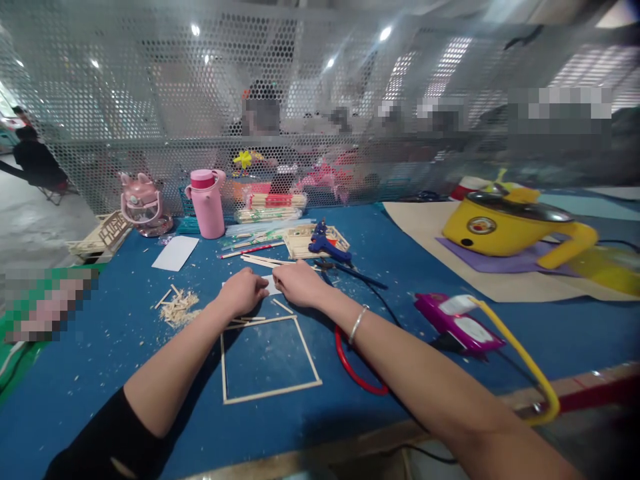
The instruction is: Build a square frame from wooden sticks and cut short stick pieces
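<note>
My left hand [243, 291] and my right hand [300, 283] meet knuckle to knuckle over a small white paper [273, 285] on the blue table [125, 333]. Both hands are closed with fingers curled under; what they pinch is hidden. Just in front of them lies a square frame of thin wooden sticks [270, 357], with loose sticks [283, 306] at its far edge. A silver bracelet [357, 325] sits on my right wrist.
A blue glue gun [326, 245] rests beside a stick-built box [305, 240]. A pink bottle [208, 203], pink cup [141, 204], stick scraps [177, 307], red-handled tool [356, 370], purple device [457, 322] and yellow pot [510, 223] stand around. Mesh screen behind.
</note>
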`<state>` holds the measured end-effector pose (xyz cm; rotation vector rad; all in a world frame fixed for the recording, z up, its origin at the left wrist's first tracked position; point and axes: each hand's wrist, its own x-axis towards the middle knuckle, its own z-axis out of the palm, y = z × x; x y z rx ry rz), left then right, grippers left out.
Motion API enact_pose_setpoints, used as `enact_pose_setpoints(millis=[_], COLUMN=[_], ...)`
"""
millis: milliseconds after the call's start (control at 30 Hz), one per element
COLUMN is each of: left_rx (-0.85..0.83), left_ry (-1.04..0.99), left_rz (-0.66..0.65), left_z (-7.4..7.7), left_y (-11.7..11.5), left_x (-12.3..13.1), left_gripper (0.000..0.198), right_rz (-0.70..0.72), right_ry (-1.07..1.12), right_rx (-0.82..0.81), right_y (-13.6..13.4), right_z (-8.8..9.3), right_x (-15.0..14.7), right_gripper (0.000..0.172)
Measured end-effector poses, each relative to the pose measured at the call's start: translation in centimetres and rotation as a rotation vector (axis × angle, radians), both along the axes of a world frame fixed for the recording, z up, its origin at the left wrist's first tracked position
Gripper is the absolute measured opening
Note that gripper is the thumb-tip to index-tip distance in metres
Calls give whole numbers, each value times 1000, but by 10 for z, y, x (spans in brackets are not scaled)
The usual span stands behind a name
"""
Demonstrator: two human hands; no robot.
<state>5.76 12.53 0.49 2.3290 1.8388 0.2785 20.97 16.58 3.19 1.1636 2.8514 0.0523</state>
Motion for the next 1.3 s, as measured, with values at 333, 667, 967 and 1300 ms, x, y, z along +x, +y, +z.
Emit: enact_pose_setpoints(millis=[333,667,967,1300], left_rx=[3,90,-22,-256], left_ry=[-23,-258,-716,-988], left_rz=[-7,-27,-128,-149], left_z=[2,3,7,11], left_y=[-1,-3,-9,-14], left_x=[1,-4,1,4], left_gripper=[21,21,25,46], right_rz=[-24,30,181,195], right_ry=[118,628,883,928], right_rx=[-88,-516,-875,-939], right_y=[1,17,16,16], right_z=[-3,-6,-9,-9], right_x=[2,10,14,18], right_gripper=[14,25,42,41])
